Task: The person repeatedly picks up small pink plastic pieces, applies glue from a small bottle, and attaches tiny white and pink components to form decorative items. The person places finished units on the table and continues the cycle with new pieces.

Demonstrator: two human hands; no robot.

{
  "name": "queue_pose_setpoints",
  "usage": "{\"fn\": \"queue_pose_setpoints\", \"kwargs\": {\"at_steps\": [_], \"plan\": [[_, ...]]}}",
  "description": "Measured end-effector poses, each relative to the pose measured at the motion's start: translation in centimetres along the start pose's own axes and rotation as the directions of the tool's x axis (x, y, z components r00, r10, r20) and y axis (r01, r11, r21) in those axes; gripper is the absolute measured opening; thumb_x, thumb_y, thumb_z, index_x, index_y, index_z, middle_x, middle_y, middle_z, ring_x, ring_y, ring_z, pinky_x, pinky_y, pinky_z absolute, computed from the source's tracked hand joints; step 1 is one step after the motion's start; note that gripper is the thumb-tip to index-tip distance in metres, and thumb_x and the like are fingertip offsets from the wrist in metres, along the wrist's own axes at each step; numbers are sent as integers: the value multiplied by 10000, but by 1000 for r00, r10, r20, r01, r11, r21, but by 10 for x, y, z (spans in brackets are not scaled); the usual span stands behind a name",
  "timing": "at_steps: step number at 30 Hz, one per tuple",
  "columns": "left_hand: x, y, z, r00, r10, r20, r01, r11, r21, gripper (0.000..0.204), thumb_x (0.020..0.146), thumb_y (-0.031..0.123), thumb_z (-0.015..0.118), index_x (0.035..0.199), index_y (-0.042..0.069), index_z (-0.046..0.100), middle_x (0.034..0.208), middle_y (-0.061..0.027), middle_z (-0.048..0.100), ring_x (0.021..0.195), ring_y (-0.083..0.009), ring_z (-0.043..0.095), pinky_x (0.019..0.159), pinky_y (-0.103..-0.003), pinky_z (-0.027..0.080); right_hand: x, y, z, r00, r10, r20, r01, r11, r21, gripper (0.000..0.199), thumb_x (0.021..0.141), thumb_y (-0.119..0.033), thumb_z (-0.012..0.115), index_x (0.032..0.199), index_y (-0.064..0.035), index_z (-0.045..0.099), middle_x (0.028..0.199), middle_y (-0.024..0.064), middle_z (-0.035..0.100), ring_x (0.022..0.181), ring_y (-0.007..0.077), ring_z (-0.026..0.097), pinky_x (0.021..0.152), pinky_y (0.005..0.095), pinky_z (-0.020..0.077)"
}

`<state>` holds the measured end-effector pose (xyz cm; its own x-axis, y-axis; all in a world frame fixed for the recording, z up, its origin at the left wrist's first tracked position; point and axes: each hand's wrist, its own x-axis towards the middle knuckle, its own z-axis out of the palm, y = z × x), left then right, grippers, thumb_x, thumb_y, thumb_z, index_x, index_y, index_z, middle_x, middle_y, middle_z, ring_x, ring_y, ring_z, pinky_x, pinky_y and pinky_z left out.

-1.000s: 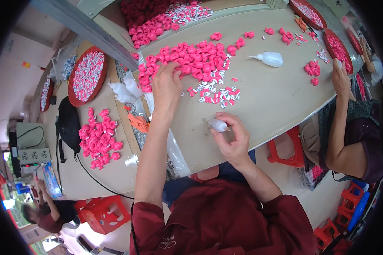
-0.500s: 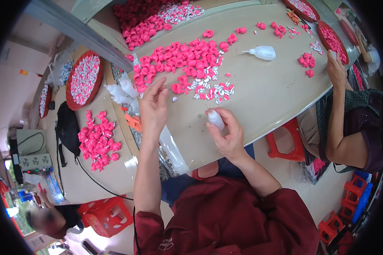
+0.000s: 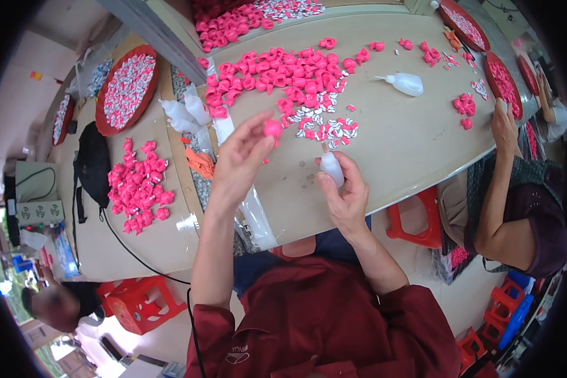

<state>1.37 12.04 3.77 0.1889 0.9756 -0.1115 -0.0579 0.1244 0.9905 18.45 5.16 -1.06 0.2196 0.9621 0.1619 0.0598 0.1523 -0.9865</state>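
Head view shows our left hand (image 3: pixel 239 160) has lifted off the pile, fingers pinched on a pink piece (image 3: pixel 273 128) above the counter (image 3: pixel 409 151); our right hand (image 3: pixel 346 192) stays wrapped around a small white bottle (image 3: pixel 331 167), probably glue.

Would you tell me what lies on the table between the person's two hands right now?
In the head view, only bare beige table shows between the left hand, holding a pink piece, and the right hand, gripping a small white squeeze bottle.
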Motion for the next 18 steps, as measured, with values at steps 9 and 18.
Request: {"fn": "queue_pose_setpoints", "kwargs": {"at_steps": [9,18], "plan": [[-103,-35,24,984,-156,86,176,779,-602,313,865,33,528,1170,-4,469,1006,-93,564,909,-178,578,802,-307,476,-10,-22,12,972,-199,125,211,973,-92,342,734,-46,649,1056,8,548,930,129,590,782,226,541,680,311,444],[-111,-33,27,993,-95,-75,37,829,-557,329,837,-16,553,1154,-9,468,1024,-109,580,930,-176,580,833,-296,467,-21,-31,9,961,-197,193,230,958,-169,348,746,-57,648,1066,31,544,946,145,597,802,237,581,691,308,464]]}}
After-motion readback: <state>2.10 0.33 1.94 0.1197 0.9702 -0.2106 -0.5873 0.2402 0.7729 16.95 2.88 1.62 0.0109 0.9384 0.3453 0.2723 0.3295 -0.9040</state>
